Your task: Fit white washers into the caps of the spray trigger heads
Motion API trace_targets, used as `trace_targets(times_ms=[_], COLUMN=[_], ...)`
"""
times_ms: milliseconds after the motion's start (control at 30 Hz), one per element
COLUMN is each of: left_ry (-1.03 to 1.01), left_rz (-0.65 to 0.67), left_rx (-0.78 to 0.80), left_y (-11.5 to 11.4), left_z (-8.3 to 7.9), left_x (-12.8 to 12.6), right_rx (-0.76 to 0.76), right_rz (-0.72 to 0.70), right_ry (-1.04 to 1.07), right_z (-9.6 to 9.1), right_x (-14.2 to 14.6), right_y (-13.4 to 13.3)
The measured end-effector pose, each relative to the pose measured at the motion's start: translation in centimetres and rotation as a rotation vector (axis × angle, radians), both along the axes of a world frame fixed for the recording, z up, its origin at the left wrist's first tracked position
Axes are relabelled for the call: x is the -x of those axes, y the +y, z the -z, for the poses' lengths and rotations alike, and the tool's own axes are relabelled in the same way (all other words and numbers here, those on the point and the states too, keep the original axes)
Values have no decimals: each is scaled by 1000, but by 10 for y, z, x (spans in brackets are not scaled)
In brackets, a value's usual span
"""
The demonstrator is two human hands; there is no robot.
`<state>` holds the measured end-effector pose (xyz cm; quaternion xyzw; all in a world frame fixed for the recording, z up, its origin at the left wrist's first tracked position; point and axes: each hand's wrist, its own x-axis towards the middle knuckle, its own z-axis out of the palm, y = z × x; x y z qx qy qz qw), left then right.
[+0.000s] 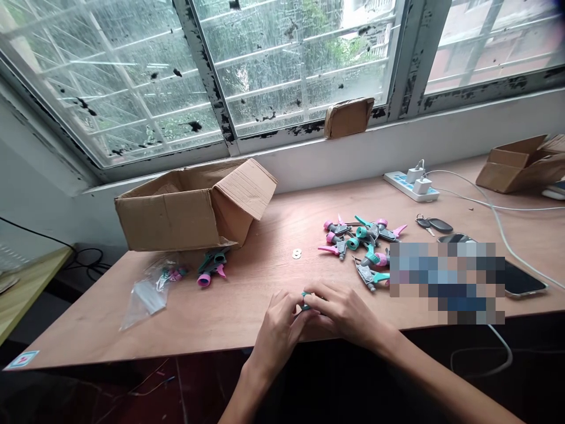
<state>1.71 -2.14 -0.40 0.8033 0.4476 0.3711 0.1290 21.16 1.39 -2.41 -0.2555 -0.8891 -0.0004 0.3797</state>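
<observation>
At the front edge of the table, my left hand (279,324) and my right hand (342,307) meet with fingers closed around a small teal part (305,301). Most of that part is covered by my fingers, so its full shape cannot be made out. Just beyond my hands lie white flat rings (296,254). To the right of them is a loose pile of grey trigger sprayer heads (365,235) with pink and teal collars and levers. More sprayer heads (212,267) rest to the left, beside a clear plastic bag (150,297) with small pink and teal parts near its top.
An open cardboard box (168,221) stands at the back left. Along the right are a power strip (410,186) with chargers, keys (435,224), a phone (525,278), a white cable and another box (507,168). A pixelated patch hides part of the table.
</observation>
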Motion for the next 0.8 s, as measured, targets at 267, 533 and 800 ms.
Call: trace_targets(times_ms=[267,533,800], left_ry=[9,64,110], left_rz=[3,56,42], left_rx=[-47,-198,-187], left_y=[1,2,2], left_z=[2,-2,-2], left_x=[0,-3,-3], right_rx=[-15,-19,-26], right_rz=[3,11,33], right_ry=[1,62,70], right_z=[1,2,-3], right_x=[0,0,1], right_y=[0,-2,-5])
